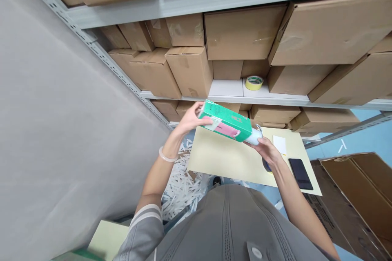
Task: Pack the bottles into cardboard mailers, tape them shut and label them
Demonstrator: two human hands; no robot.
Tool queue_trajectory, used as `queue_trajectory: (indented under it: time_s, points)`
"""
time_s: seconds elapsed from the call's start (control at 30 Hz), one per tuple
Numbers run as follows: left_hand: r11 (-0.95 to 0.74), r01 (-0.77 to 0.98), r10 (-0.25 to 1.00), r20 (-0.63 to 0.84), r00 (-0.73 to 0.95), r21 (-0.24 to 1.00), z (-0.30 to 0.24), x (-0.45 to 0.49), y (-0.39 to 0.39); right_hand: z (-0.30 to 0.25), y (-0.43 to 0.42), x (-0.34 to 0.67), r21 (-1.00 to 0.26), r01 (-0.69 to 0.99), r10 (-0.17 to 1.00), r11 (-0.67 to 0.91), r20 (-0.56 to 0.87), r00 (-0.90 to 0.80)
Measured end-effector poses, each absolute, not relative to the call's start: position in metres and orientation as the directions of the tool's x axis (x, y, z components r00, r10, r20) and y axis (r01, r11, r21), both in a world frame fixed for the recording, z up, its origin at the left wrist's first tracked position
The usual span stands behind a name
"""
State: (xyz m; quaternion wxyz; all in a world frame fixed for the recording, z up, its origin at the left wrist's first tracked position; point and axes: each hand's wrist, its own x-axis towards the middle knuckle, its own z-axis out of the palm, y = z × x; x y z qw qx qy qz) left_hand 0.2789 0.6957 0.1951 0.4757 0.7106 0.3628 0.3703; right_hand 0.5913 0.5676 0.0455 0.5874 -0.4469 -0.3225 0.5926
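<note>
A green box (227, 120) with a pink picture on its side is held tilted above a pale yellow table top (226, 159). My left hand (191, 119) grips the box's left end, fingers wrapped round it. A white rounded object (255, 136) sticks out of the box's right end. My right hand (266, 150) is closed around the end of that white object. A pale bracelet (167, 155) sits on my left wrist.
A black phone (300, 173) and a white card (279, 144) lie on the table's right part. A roll of yellow tape (254, 82) rests on the shelf among several cardboard boxes. White paper strips (180, 183) litter the floor at left. An open carton (358, 195) stands at right.
</note>
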Motion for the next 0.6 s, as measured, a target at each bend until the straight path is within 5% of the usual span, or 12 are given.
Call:
queue_trajectory:
  time_s: [0.17, 0.33, 0.6]
  points:
    - [-0.258, 0.246, 0.920, 0.160, 0.358, 0.934, 0.212, 0.239, 0.706, 0.037, 0.549, 0.625, -0.853, -0.516, 0.947, -0.076, -0.225, 0.231]
    - [-0.166, 0.234, 0.960, 0.103, 0.260, 0.958, 0.173, 0.227, 0.710, 0.020, 0.539, 0.647, -0.815, -0.578, 0.909, -0.041, -0.270, 0.317]
    - [-0.149, 0.340, 0.982, 0.099, 0.161, 0.929, 0.083, 0.232, 0.723, -0.005, 0.530, 0.668, -0.942, -0.294, 0.790, -0.162, -0.302, 0.533]
